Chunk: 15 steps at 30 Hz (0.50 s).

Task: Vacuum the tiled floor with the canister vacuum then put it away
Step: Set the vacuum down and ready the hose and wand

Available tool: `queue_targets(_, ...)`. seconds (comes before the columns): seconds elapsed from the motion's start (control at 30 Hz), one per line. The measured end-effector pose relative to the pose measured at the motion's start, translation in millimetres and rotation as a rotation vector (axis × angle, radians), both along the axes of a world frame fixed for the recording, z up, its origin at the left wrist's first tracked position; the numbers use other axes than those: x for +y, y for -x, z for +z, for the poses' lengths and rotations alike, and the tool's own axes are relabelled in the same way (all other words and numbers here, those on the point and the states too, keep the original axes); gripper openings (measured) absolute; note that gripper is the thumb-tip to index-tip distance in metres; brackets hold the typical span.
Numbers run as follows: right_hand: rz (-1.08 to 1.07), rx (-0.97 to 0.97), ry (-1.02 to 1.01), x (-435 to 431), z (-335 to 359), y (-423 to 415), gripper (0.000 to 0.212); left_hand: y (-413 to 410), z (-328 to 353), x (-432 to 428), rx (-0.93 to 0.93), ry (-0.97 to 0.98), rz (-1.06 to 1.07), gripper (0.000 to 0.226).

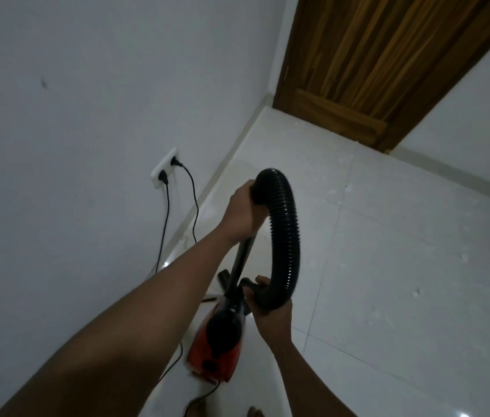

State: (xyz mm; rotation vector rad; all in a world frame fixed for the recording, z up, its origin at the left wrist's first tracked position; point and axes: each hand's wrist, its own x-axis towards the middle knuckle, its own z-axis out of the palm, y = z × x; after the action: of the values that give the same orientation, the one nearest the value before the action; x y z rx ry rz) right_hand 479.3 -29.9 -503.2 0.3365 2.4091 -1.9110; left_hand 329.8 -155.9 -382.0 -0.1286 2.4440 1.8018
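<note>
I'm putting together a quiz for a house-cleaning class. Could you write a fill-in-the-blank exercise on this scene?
1. The left hand and the right hand both grip the black ribbed ____.
2. The red canister vacuum rests on the tiled ____.
3. The wall outlet holds ____ plugs.
4. The door in the corner is made of ____.

Missing words: hose; floor; two; wood.
</note>
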Motion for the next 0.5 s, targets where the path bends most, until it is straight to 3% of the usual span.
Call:
queue_targets(0.07, -0.026, -0.005, 0.025, -1, 32, -14, 0.034, -14, 21, -7, 0.03, 0.032, -0.017, 0.022)
queue_targets(0.17, -0.048, -0.022, 0.029, -3, 67, -36, 0.025, -38, 42, -14, -0.001, 0.047, -0.044, 0.03)
queue_targets(0.37, 0.002, 0.008, -0.002, -17, 131, -84, 0.02, -94, 77, -28, -0.114, 0.261, -0.202, 0.05)
queue_targets(0.43, 0.047, 0.018, -0.02, -19, 142, -99, 0.031, -118, 90, -35, -0.272, 0.165, -0.251, 0.051)
queue_targets(0.5, 0.097, 0.022, 0.007, -22, 145, -114, 0.06, -142, 101, -41, -0.44, -0.028, -0.221, 0.046)
